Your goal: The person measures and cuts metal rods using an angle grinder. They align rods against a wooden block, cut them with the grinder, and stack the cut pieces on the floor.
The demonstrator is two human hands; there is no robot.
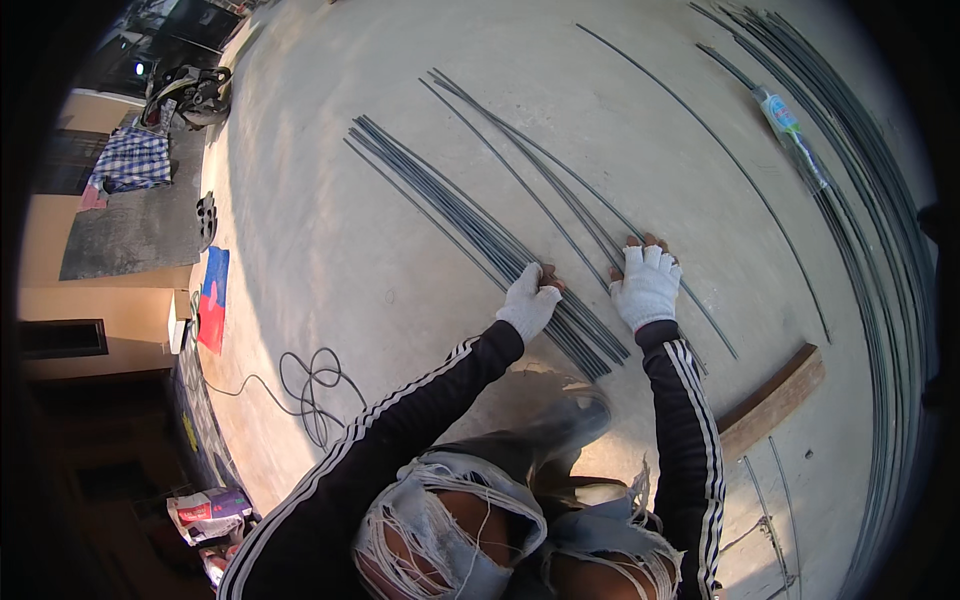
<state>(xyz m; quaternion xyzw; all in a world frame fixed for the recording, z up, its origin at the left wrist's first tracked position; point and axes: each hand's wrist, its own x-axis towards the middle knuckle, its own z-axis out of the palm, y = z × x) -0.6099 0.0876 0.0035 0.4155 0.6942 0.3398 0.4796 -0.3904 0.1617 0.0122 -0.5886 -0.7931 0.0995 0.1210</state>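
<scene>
My left hand (pixel 530 300), in a white fingerless glove, is closed at the right side of a bundle of thin dark metal rods (pixel 450 212). The bundle lies slantwise on the concrete floor, its near ends fanned by my boot. To its right, several looser metal rods (pixel 545 165) cross one another at narrow angles. Across these rests my right hand (pixel 647 285), gloved alike, its bent fingers and thumb gripping around them. The undersides of both hands are hidden.
One separate rod (pixel 715 135) lies farther right. Long rods (pixel 850 150) form a big stack along the right edge, with a labelled plastic bottle (pixel 785 120) on it. A wooden plank (pixel 775 400) is near my right forearm. A coiled cable (pixel 315 390) lies left.
</scene>
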